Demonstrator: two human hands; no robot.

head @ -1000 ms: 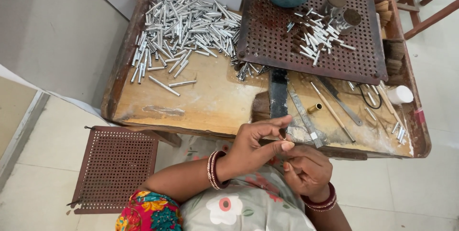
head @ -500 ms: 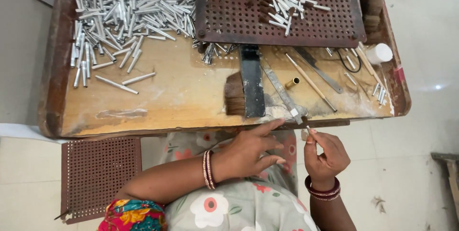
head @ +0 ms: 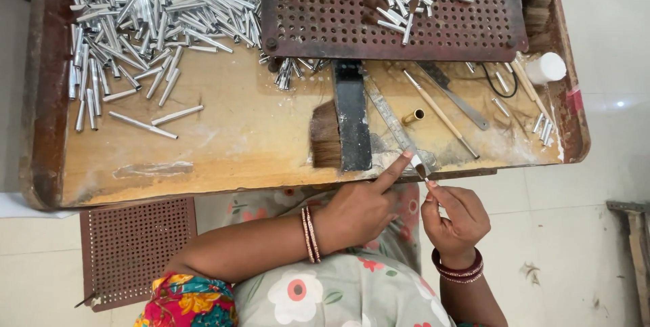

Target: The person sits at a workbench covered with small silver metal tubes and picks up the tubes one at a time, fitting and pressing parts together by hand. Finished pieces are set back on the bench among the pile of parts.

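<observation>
My right hand (head: 455,222) pinches a small brush (head: 421,171), a thin piece with a dark bristle tip, just below the front edge of the wooden worktable (head: 223,144). My left hand (head: 362,208) sits beside it with the index finger stretched out, its tip touching the bristle end. Both wrists wear bangles. The hands hover over my lap, which is covered in floral cloth.
A big pile of silver metal tubes (head: 149,9) fills the table's back left. A rusty perforated plate (head: 406,29) at the back carries several brush pieces. Near the hands lie a wide brush (head: 326,134), a black bar (head: 352,114), a metal blade (head: 389,117), a brass ferrule (head: 413,116) and a white cap (head: 546,68). A perforated stool (head: 132,246) stands lower left.
The view has swung down and closer to the table. My hands have moved apart a little, and my left index finger now stretches out onto the brush tip.
</observation>
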